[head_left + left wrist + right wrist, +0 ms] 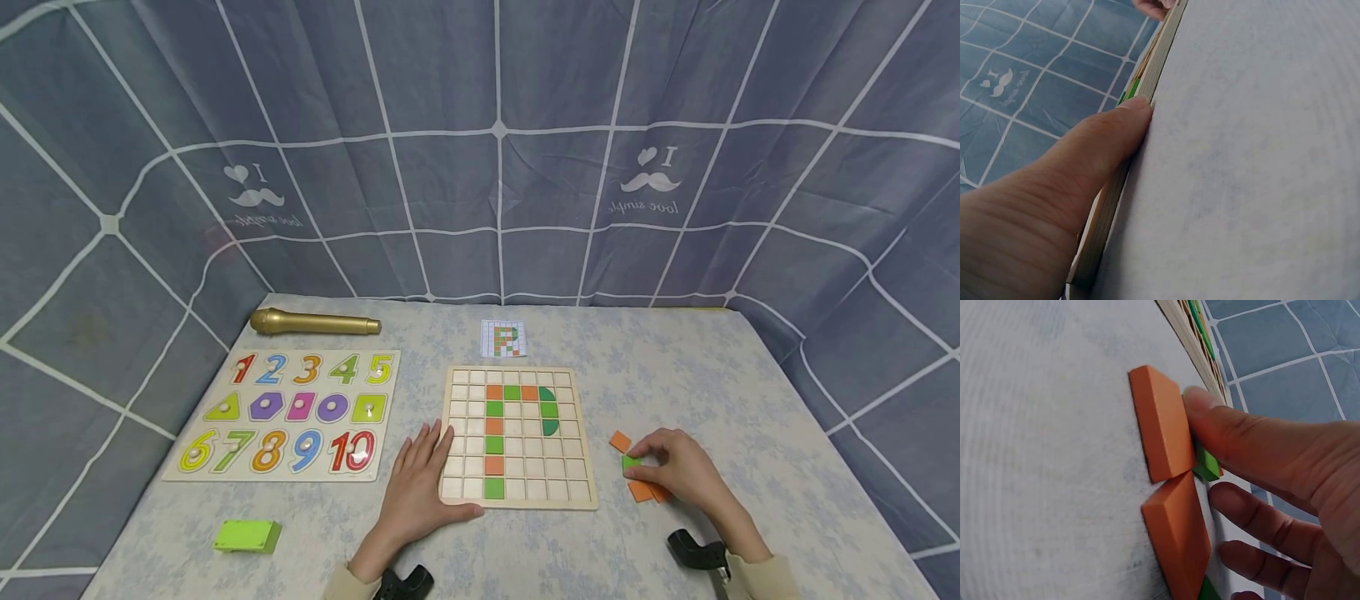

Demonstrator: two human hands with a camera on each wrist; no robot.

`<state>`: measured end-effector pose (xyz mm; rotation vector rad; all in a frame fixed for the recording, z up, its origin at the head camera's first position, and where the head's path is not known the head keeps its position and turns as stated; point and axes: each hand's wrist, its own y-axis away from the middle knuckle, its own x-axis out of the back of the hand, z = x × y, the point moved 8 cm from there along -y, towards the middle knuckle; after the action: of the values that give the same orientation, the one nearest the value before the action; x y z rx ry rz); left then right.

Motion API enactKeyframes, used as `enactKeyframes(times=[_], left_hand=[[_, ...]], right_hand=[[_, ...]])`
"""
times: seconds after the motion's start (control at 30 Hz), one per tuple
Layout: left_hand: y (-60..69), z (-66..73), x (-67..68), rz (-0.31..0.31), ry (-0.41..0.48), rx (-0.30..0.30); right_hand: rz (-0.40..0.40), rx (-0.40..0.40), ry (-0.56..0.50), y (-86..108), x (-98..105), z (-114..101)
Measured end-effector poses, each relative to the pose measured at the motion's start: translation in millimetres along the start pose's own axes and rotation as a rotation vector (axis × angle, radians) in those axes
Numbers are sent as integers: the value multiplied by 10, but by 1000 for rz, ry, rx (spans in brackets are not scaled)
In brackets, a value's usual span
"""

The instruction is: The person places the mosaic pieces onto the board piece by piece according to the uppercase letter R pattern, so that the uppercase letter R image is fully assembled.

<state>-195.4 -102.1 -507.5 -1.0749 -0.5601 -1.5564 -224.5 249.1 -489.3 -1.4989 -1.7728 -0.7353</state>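
In the head view a wooden grid board (517,504) holds orange and green square tiles in a column and along the top, plus green rounded pieces at the right. My left hand (418,492) lies with fingers straight at its lower left corner, the thumb (1110,128) against the near edge. To the right of the board, my right hand (678,468) pinches a green square tile (628,463) between thumb and forefinger. Orange square tiles (1163,422) lie around it on the table; the thumb partly covers the green tile in the right wrist view.
Behind the board lies a small pattern card (503,339). At the left are a number and shape puzzle board (281,417), a gold microphone (315,322) and a lime green block (247,537). A grey-blue gridded curtain (450,183) surrounds the table's back and sides.
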Motion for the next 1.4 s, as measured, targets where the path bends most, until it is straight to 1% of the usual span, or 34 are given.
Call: enactKeyframes(times=[0.23,0.37,0.43,0.6,0.7,0.83,0.9,0.97,1.1,1.17,1.27,1.4], left_hand=[[-3,1,6,4,-12,-8],[-1,-6,5,-1,-8,0],[-2,-8,3,-5,-2,4],[-2,-10,-1,-13,5,10],[-4,-15,-4,-16,3,16],[-11,-22,-15,-21,4,18],[-14,-21,-20,-24,6,16],[-17,-18,-22,-24,10,15],[-14,-17,-18,-22,6,19],[-12,-15,-14,-20,2,18],[-7,-11,-11,-19,-1,15],[1,-4,-7,-17,-3,8]], right_hand=[[-20,21,-22,39,-37,-59],[-25,52,-15,57,-42,-178],[-24,58,-34,35,-54,-250],[10,68,-158,-118,-137,-453],[56,111,-222,-249,-206,-615],[113,189,-249,-422,-317,-840],[115,222,-245,-496,-387,-941],[98,244,-242,-562,-465,-1026],[48,247,-198,-665,-596,-1153],[28,250,-176,-701,-646,-1200],[15,279,-135,-743,-703,-1255],[26,308,-94,-786,-740,-1279]])
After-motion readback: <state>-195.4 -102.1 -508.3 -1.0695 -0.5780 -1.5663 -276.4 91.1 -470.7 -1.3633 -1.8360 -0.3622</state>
